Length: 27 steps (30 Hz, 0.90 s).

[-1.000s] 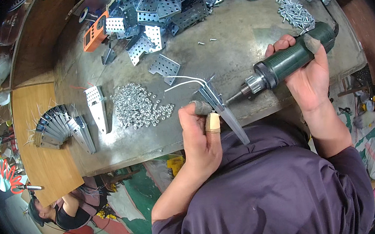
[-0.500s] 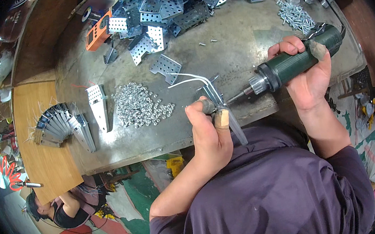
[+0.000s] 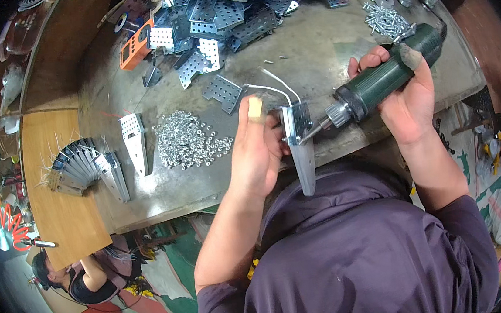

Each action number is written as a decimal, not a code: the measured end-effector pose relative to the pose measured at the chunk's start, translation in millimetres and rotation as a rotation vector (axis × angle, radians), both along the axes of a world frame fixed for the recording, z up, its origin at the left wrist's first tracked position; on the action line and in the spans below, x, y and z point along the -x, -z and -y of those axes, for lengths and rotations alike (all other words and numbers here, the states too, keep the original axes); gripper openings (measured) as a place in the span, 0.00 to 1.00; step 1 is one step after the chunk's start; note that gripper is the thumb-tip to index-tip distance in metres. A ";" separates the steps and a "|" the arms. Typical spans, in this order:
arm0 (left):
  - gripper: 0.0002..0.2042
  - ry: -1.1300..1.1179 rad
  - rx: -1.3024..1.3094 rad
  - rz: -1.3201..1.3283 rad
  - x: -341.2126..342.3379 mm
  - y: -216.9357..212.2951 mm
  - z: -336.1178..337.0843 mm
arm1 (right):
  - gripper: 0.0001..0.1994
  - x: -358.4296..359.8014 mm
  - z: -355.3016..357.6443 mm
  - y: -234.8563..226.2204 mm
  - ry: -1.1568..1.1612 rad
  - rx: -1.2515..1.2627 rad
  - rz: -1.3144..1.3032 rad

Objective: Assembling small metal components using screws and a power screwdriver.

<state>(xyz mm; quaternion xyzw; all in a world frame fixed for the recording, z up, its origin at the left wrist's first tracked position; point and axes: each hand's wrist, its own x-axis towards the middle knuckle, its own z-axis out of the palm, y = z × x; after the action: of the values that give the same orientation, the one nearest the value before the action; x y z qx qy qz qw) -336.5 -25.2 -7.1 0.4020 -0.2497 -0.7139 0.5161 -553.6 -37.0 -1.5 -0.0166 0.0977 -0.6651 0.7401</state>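
My right hand [image 3: 406,100] is wrapped round a dark green electric screwdriver [image 3: 377,85], tilted so that its bit points left and down. The bit's tip touches or nearly touches the side of a metal bracket assembly [image 3: 302,151], a long tapered piece with a perforated plate at its upper end. Two white wires rise from that end. My left hand [image 3: 259,149] grips the assembly from the left, its thumb raised and wrapped in tan tape; the other fingertips are partly hidden behind the metal. A loose perforated plate [image 3: 222,93] lies just beyond my left hand.
Beyond are a heap of perforated plates [image 3: 229,15], an orange handheld device [image 3: 137,45] and a screw pile [image 3: 386,22]. Left of my hand lie many nuts [image 3: 184,139], a finished-looking bracket [image 3: 134,145] and a fanned row of brackets [image 3: 77,165]. Another person [image 3: 92,274] sits lower left.
The assembly has turned more upright, its lower end swinging left. My left hand has shifted its grip, lifting the taped thumb. The screwdriver has moved slightly left, keeping its bit at the assembly.
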 end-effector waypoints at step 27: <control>0.27 0.161 0.828 1.051 8.1 -2.5 -34.0 | 0.13 24.6 -9.6 4.8 0.125 -0.030 -0.038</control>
<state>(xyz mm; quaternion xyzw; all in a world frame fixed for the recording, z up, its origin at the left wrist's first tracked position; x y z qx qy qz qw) -344.6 8.8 -4.6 0.4448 -0.7500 -0.3050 0.3829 -578.2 -27.4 -6.3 -0.0120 0.1226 -0.7080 0.6954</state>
